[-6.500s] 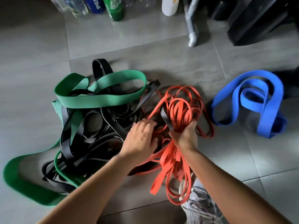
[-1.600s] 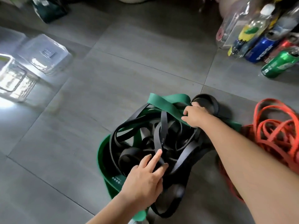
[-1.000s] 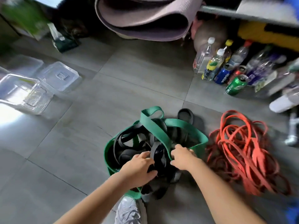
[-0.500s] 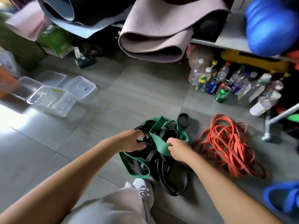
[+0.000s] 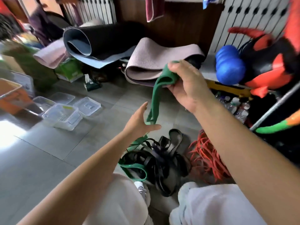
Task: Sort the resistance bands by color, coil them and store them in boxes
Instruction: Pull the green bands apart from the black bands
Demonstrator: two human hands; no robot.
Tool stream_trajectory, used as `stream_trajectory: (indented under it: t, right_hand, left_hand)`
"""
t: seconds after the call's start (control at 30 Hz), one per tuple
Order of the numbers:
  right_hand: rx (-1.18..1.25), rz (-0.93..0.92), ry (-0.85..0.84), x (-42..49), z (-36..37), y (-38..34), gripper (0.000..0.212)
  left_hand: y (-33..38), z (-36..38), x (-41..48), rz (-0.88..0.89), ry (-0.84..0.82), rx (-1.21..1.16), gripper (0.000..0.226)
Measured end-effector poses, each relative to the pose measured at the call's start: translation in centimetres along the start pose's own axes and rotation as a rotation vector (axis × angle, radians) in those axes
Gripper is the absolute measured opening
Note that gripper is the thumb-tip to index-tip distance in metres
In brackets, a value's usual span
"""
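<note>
The right hand [image 5: 186, 83] grips a green band [image 5: 155, 98] held high, its tail trailing into the black bands [image 5: 164, 159] on the floor [image 5: 48, 151]; the left hand [image 5: 139, 124], fingers spread, reaches for it. Orange bands [image 5: 209, 159] lie separated, nothing looks coiled, and the boxes [image 5: 63, 114] seem unfilled.

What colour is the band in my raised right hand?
Green. The head view shows it best: the band hangs from the right hand.

Tiled floor [image 5: 48, 159]: bands [image 5: 162, 159], clear boxes [image 5: 61, 116]
</note>
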State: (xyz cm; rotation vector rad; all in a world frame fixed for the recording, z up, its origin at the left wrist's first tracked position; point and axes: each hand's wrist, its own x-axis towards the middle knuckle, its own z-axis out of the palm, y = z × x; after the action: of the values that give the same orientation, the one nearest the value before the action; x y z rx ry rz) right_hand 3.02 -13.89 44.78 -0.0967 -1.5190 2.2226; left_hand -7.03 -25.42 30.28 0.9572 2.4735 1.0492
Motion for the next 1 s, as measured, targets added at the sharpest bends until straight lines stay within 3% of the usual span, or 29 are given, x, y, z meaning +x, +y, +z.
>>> stream_trajectory:
  t: [0.13,0.27,0.37,0.47,0.53,0.63,0.73,1.0]
  right_hand:
    - [0.160,-0.073,-0.054,-1.2,2.0,-2.5,0.030]
    - [0.182,-0.008,0.185,-1.3,-0.9,-1.3,0.023]
    - [-0.196,0.134,0.472,-1.7,-5.4,2.2,0.024]
    - [-0.642,0.391,0.543,-3.6,-8.5,7.1,0.026]
    - [-0.668,0.575,0.489,-4.4,-9.7,10.1,0.024]
    - [-0.883,0.651,0.268,-4.0,-9.5,11.9,0.071]
    - [-1.108,0.589,0.168,-4.0,-8.0,12.1,0.069]
    - [-1.335,0.637,0.051,-4.7,-7.1,13.0,0.069]
  left_hand:
    - [-1.1,0.7,-0.2,-0.175,-0.109,0.006,0.063]
    - [-1.9,0.2,0.1,-0.221,-0.043,-0.009,0.029]
    - [-3.1,-1.4,0.1,-0.307,0.168,-0.159,0.040]
    - [-3.8,-2.6,0.1,-0.313,0.346,-0.271,0.041]
    - [-3.3,-3.1,-0.1,-0.271,0.351,-0.223,0.029]
    - [-1.5,-5.4,0.1,-0.171,0.396,-0.091,0.027]
    - [0.1,-10.9,0.7,-0.123,0.541,0.019,0.029]
    - [4.8,-24.7,1.3,0.091,0.773,0.252,0.037]
